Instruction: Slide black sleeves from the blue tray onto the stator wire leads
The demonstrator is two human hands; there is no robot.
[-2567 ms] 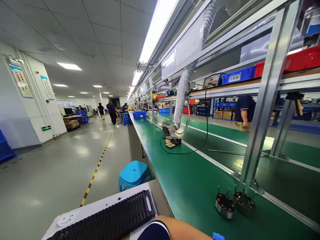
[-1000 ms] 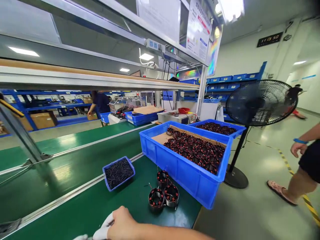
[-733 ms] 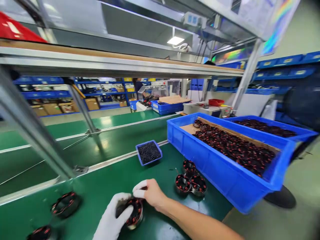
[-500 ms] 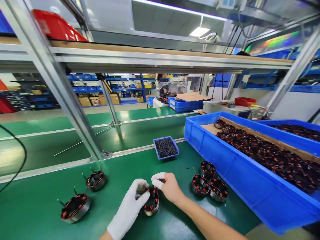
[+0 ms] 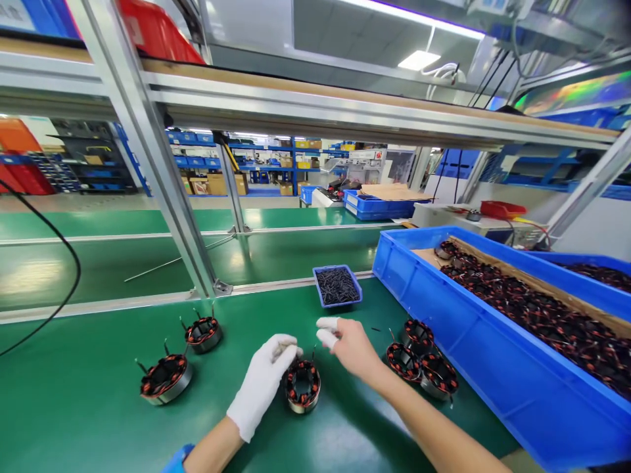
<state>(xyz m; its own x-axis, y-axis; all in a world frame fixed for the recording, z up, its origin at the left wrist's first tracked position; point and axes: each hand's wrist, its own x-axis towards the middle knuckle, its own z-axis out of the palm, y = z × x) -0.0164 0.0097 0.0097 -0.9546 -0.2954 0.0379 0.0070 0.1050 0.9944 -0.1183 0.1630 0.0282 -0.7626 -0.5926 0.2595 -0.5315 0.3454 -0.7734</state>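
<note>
A motor stator (image 5: 302, 387), a metal ring with black insulation and copper-red windings, lies on the green bench under my hands. My left hand (image 5: 266, 374), in a white glove, pinches at its back left edge; the fingertips cover what they grip, apparently a lead wire. Another lead stands up at the stator's back. My right hand (image 5: 352, 345) has white covers on thumb and forefinger. Those two are apart with nothing visible between them, to the right of the upright lead. A small blue tray (image 5: 340, 304) of short black tubes stands beyond the hands.
Two stators, a nearer one (image 5: 166, 380) and a farther one (image 5: 203, 334), lie at left with leads upright. Three more stators (image 5: 438, 376) cluster at right beside a large blue bin (image 5: 463, 335) full of stators. A metal post (image 5: 162, 177) rises at the bench's back edge.
My right hand has drawn back to the right, away from the stator, and its fingers have parted. The left fingers have shifted to the stator's back left edge. The view has swung left.
</note>
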